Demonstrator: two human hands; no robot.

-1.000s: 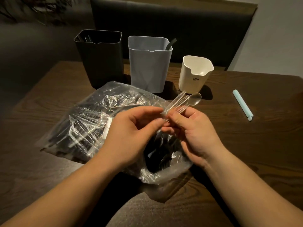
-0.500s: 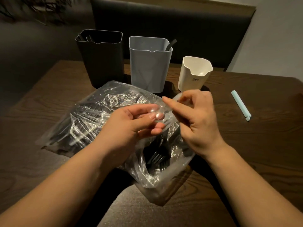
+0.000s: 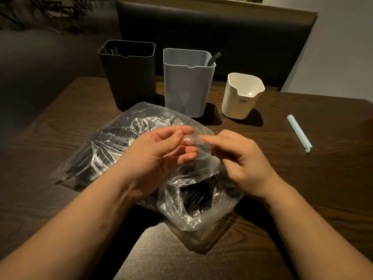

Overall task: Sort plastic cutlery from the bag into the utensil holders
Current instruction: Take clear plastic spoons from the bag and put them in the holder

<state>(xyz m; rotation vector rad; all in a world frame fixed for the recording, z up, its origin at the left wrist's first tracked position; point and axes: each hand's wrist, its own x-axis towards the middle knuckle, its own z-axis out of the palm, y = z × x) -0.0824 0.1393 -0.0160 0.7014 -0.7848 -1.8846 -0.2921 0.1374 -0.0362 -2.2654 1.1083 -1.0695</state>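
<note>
With clear cutlery (image 3: 189,140) pinched in the left hand (image 3: 159,158) and the hold of the right hand (image 3: 244,164) unclear, delivery into the white holder (image 3: 238,109) is judged next.

Three utensil holders stand in a row on the one dark wooden counter (image 3: 302,188): one tall black plastic holder (image 3: 129,77), one tall grey plastic holder (image 3: 187,87) and one short cream plastic holder (image 3: 240,102). One dark handle (image 3: 215,58) pokes out of the grey one. There is one crumpled clear plastic bag (image 3: 125,134), its black cutlery (image 3: 198,196) too tangled to number, and one pale blue stick (image 3: 299,133). Two hands: the left hand (image 3: 153,158) pinches clear plastic cutlery (image 3: 189,140), too blurred to count, beside the right hand (image 3: 240,158).
</note>
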